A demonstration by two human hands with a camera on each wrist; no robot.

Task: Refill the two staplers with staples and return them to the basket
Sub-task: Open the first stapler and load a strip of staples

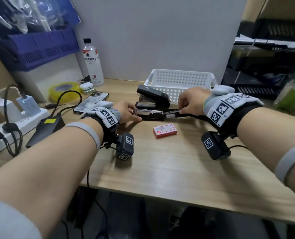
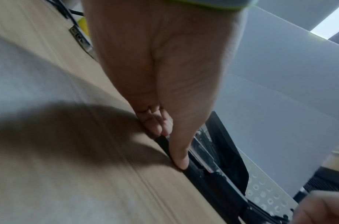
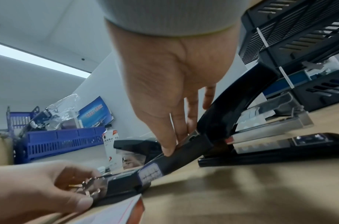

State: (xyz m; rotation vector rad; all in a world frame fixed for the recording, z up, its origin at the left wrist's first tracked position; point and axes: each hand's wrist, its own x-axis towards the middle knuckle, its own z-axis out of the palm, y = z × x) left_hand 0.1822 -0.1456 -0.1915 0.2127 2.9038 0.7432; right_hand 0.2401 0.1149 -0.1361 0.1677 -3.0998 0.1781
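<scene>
A black stapler (image 1: 150, 116) lies swung open in the middle of the desk, its metal magazine (image 1: 147, 111) facing up. My left hand (image 1: 131, 113) grips its left end, thumb (image 2: 181, 160) along the base and the other fingers (image 2: 157, 125) curled behind it. My right hand (image 1: 180, 109) pinches the stapler's opened black top arm (image 3: 186, 156) at the right. The second black stapler (image 1: 153, 99) stands just behind, touching the white basket (image 1: 180, 78). A red staple box (image 1: 164, 130) lies closed on the desk in front of the open stapler.
A phone (image 1: 91, 102), yellow tape roll (image 1: 64, 91), earbud case (image 1: 86, 87) and bottle (image 1: 92, 64) sit at the left, with a power strip (image 1: 21, 123) and cables. Black trays (image 1: 270, 66) stand at the right. Bare desk (image 1: 177, 169) lies in front.
</scene>
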